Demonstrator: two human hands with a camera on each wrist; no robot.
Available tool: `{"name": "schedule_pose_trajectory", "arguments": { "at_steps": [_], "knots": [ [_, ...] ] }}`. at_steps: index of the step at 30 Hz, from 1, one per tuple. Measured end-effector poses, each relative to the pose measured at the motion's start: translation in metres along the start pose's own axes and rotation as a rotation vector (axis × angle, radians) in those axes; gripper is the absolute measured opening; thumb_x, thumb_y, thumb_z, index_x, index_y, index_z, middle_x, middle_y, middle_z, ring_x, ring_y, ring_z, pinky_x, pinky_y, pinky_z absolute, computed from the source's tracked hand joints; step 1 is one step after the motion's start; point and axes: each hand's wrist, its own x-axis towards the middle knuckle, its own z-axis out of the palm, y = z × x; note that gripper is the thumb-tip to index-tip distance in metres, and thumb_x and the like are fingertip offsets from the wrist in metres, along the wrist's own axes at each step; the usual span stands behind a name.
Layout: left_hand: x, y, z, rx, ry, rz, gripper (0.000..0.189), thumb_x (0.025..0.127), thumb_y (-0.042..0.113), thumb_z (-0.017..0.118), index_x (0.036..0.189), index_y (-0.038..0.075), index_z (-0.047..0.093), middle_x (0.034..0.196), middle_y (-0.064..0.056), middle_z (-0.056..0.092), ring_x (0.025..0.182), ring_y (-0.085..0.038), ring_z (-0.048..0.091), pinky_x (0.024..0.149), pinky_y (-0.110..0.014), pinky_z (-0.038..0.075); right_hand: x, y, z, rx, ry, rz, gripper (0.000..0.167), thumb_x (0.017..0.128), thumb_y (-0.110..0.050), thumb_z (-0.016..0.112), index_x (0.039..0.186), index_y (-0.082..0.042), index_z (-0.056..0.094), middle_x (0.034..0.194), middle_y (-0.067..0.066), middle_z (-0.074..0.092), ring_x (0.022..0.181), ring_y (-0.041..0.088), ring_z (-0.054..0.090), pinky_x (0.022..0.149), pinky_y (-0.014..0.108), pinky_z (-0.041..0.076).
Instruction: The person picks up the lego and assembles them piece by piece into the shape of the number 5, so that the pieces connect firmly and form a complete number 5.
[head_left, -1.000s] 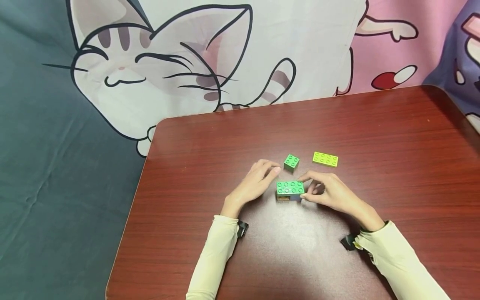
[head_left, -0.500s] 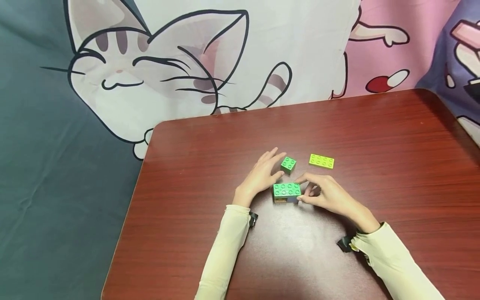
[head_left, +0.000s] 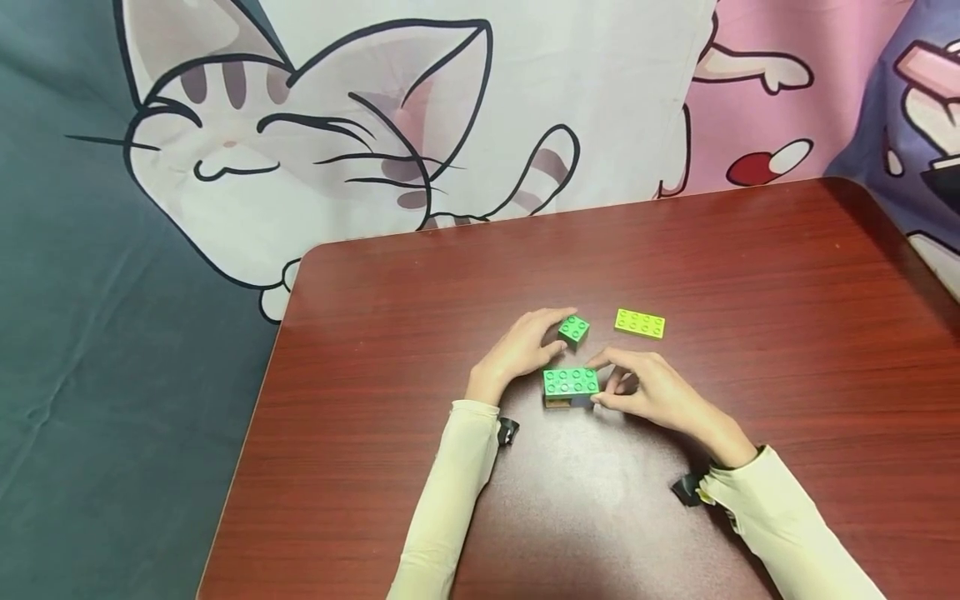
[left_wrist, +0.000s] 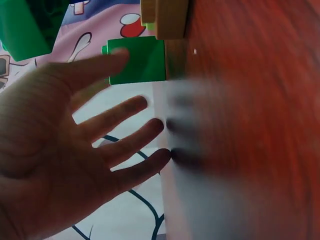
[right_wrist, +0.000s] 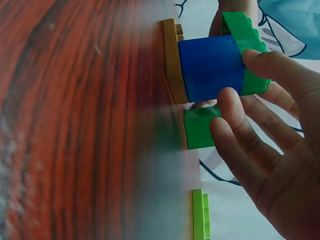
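Note:
A stack of toy building bricks (head_left: pixel 571 385) stands on the table. It has a long green brick (right_wrist: pixel 257 80) on top, a blue brick (right_wrist: pixel 212 67) under one end and a tan brick (right_wrist: pixel 174 65) at the bottom. My right hand (head_left: pixel 656 387) holds the stack's right end between thumb and fingers. Just behind the stack sits a small square green brick (head_left: pixel 573 330). My left hand (head_left: pixel 517 350) has thumb and index finger around it, seemingly pinching it. In the left wrist view the thumb lies before this brick; the other fingers are fairly straight.
A lime-green flat brick (head_left: pixel 640 323) lies behind and to the right of the stack. The reddish-brown table (head_left: pixel 360 467) has its far edge against a hanging cloth (head_left: pixel 315 192) with cartoon cats.
My left hand has moved forward and right to the small green brick; its spread fingers have closed in around it. The right hand has stayed on the stack. The head view has shifted slightly.

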Motion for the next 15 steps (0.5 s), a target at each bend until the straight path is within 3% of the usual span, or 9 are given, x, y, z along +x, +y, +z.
{"name": "schedule_pose_trajectory", "arguments": {
  "at_steps": [5, 11, 15],
  "knots": [
    [-0.001, -0.001, 0.000, -0.048, 0.052, -0.052, 0.037, 0.086, 0.015, 0.067, 0.121, 0.012, 0.057, 0.104, -0.003, 0.063, 0.097, -0.015, 0.058, 0.083, -0.024, 0.045, 0.000, -0.002, 0.001, 0.018, -0.001, 0.008, 0.035, 0.071, 0.000, 0.076, 0.102, -0.009, 0.061, 0.077, -0.002, 0.064, 0.062, 0.004, 0.059, 0.056, 0.026, 0.052],
    [-0.009, -0.002, -0.010, -0.074, 0.059, -0.093, 0.034, 0.086, 0.018, 0.068, 0.117, 0.012, 0.056, 0.106, -0.003, 0.062, 0.098, -0.016, 0.058, 0.084, -0.026, 0.045, 0.000, -0.002, 0.001, 0.024, -0.002, 0.018, 0.035, 0.072, 0.001, 0.075, 0.102, -0.009, 0.061, 0.078, -0.002, 0.065, 0.062, 0.005, 0.059, 0.056, 0.026, 0.052],
    [-0.014, -0.002, -0.020, -0.114, 0.093, -0.086, 0.031, 0.086, 0.018, 0.067, 0.114, 0.012, 0.054, 0.105, -0.005, 0.063, 0.099, -0.017, 0.059, 0.086, -0.028, 0.045, 0.000, -0.002, 0.000, 0.023, 0.003, 0.019, 0.035, 0.072, 0.002, 0.075, 0.102, -0.009, 0.061, 0.080, -0.001, 0.065, 0.062, 0.005, 0.059, 0.055, 0.026, 0.052]
  ]
}}
